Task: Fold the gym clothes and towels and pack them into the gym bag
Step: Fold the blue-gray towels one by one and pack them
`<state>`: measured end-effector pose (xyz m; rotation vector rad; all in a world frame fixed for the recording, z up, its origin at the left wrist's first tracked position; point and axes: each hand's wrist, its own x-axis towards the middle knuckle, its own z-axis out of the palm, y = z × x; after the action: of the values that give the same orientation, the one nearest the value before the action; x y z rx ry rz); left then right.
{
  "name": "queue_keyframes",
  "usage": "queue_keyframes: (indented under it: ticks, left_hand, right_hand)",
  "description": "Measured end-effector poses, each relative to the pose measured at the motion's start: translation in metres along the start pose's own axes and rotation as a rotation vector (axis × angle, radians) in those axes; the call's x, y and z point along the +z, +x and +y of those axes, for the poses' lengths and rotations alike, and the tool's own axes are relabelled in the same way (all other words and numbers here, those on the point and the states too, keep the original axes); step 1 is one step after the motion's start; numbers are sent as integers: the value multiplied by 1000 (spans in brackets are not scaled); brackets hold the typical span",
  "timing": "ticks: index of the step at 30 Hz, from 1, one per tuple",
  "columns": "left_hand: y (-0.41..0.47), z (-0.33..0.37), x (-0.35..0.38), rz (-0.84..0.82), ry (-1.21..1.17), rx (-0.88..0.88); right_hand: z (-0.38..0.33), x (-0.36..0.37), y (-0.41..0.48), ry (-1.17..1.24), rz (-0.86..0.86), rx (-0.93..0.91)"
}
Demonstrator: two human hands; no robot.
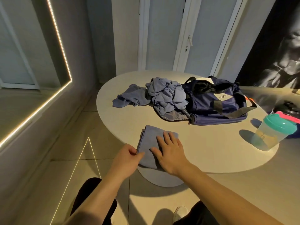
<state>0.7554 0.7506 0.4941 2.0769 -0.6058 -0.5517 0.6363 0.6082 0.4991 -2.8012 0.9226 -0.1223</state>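
A folded blue-grey cloth [150, 140] lies at the near left edge of the round white table [203, 148]. My right hand [168, 153] rests flat on it with straight fingers. My left hand [128, 158] pinches the cloth's near left corner. Further back lies a crumpled heap of blue-grey clothes [167, 96], with another loose piece [129, 99] spread to its left. The navy gym bag [217, 104] stands open behind the heap, touching it, its black straps hanging over the side.
A clear shaker bottle [269, 133] with a teal lid and pink cap stands at the table's right edge. A dark object [287, 109] sits behind it. The table rests on a thick central pedestal [162, 177] over a tiled floor.
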Motion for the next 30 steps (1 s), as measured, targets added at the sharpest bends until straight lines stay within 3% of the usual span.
queue_keyframes:
  ticks: [4, 10, 12, 15, 17, 21, 30]
  left_hand:
    - [0, 3, 1, -67, -325, -124]
    - [-3, 20, -5, -201, -497, -216]
    - [1, 29, -7, -205, -387, -193]
    - [9, 43, -7, -136, -160, -4]
    - [11, 56, -3, -102, -53, 118]
    - [14, 86, 8, -91, 35, 233]
    - [17, 134, 47, -128, 5, 394]
  right_hand:
    - [7, -16, -10, 52, 142, 20]
    - [20, -25, -30, 252, 46, 87]
    - [22, -32, -28, 412, 27, 169]
    - [27, -50, -23, 899, -90, 437]
    - [35, -56, -18, 1085, -119, 532]
    - [45, -66, -14, 1131, -78, 570]
    - [68, -92, -4, 1178, 127, 422]
